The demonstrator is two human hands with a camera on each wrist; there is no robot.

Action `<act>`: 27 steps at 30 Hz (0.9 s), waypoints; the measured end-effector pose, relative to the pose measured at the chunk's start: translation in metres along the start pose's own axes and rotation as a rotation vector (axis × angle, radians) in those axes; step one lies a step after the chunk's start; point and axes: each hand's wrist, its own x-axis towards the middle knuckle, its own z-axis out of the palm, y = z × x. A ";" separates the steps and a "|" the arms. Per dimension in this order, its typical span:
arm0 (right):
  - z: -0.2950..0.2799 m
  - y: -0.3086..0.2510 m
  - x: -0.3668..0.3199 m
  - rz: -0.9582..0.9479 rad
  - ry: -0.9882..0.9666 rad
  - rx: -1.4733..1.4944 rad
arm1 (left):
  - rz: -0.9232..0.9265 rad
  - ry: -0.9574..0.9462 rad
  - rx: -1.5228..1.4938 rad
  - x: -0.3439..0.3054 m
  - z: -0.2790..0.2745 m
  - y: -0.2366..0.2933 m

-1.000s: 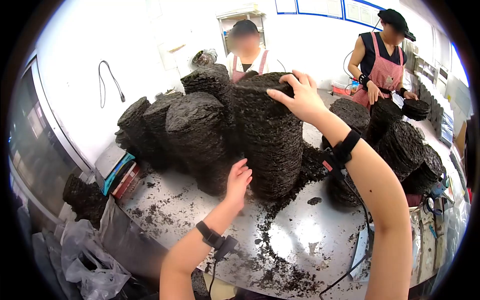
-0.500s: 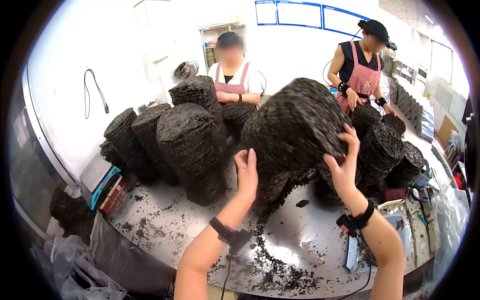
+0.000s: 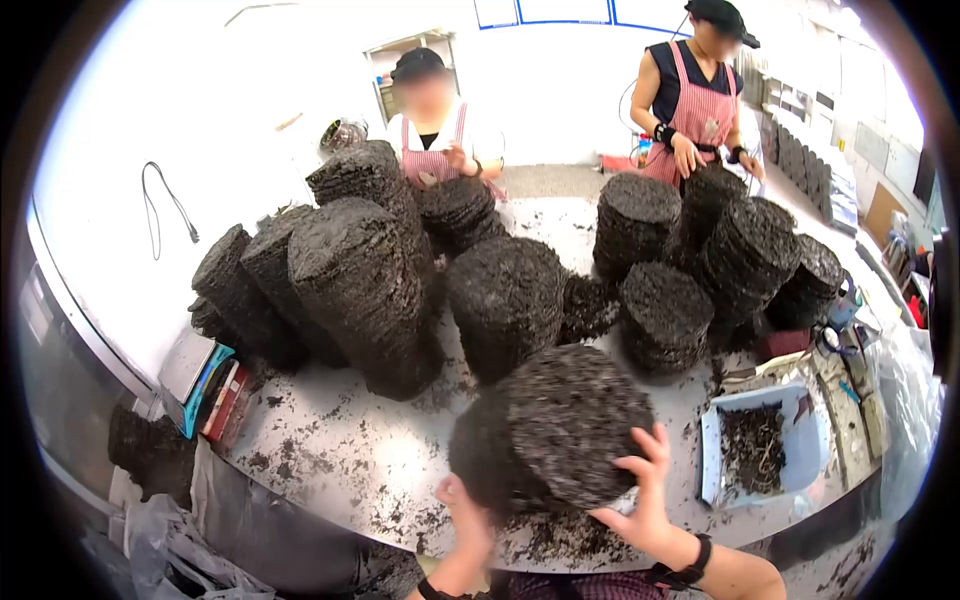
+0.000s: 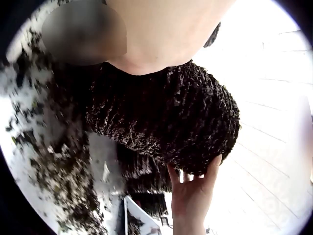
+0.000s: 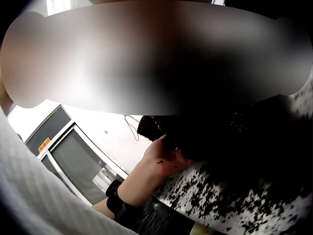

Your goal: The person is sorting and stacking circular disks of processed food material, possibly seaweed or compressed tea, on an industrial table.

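Both hands hold a thick stack of round, dark dried seaweed sheets (image 3: 580, 425) between them, tipped on its side close to the table's front edge. My left hand (image 3: 467, 520) supports the stack's lower left side, its fingers partly hidden behind it. At the other end my right hand (image 3: 645, 490) grips the rim with spread, bent fingers and thumb. In the left wrist view, the right hand (image 4: 191, 196) clasps the stack's far end (image 4: 210, 127). Just beyond, a shorter seaweed stack (image 3: 505, 300) stands upright.
More seaweed stacks (image 3: 350, 270) crowd the left, others (image 3: 665, 310) the right. A blue tray (image 3: 712, 450) with scraps lies at right, a scale (image 3: 190, 365) at left. Crumbs litter the metal table (image 3: 330, 470). Two people in checked aprons (image 3: 705, 120) stand across it.
The right hand went from the tall stack's top to its side. Both hands tipped the upper part off and brought it down toward the body, leaving the shorter stack standing.
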 end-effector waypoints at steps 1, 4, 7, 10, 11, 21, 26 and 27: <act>0.021 0.002 0.000 0.026 -0.035 0.059 | 0.035 -0.013 -0.011 0.000 -0.009 0.010; 0.068 -0.005 0.016 -0.046 -0.025 0.076 | -0.040 -0.095 0.026 0.032 -0.056 0.025; 0.101 -0.021 0.047 -0.138 -0.059 0.100 | 0.262 0.123 0.193 0.036 -0.058 0.048; 0.122 -0.032 0.067 -0.231 -0.122 0.093 | 0.434 0.183 0.342 0.035 -0.064 0.080; 0.126 -0.034 0.069 -0.250 -0.145 0.086 | 0.496 0.149 0.322 0.028 -0.054 0.091; 0.083 -0.009 0.043 -0.275 -0.145 0.056 | 0.756 -0.237 0.493 -0.021 0.033 0.124; 0.000 0.001 0.030 -0.272 0.016 -0.035 | 0.657 -0.429 0.564 -0.047 0.056 0.090; -0.012 0.000 0.037 -0.323 0.128 -0.034 | 0.612 -0.485 0.557 -0.053 0.064 0.079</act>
